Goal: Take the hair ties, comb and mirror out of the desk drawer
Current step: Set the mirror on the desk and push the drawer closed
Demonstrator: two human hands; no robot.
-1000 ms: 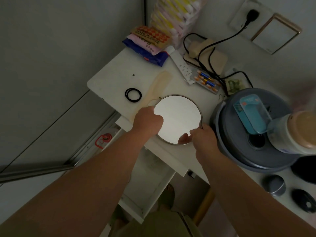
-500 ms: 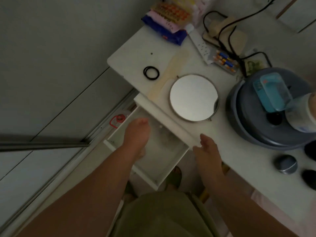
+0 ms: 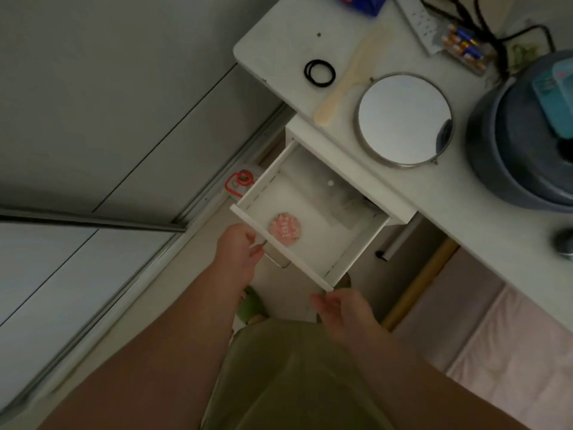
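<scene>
The black hair ties [image 3: 320, 72], the pale comb [image 3: 344, 85] and the round mirror [image 3: 404, 118] lie on the white desk top [image 3: 279, 41]. Below them the white drawer [image 3: 313, 225] stands pulled out, with a round pink item [image 3: 284, 228] inside near its front. My left hand [image 3: 240, 254] rests at the drawer's front panel by its metal handle [image 3: 276, 257], fingers curled at it. My right hand [image 3: 342, 311] hovers just below the drawer's front right corner, fingers apart and holding nothing.
A grey round appliance [image 3: 524, 144] with a teal item on top stands right of the mirror. A power strip [image 3: 418, 17], batteries [image 3: 465, 46] and cables sit at the desk's back. A red and white object [image 3: 240, 183] lies on the floor left of the drawer.
Both hands let go of the mirror on the desk and came down. The left hand moved from inside the drawer to its front; the pink round item now shows.
</scene>
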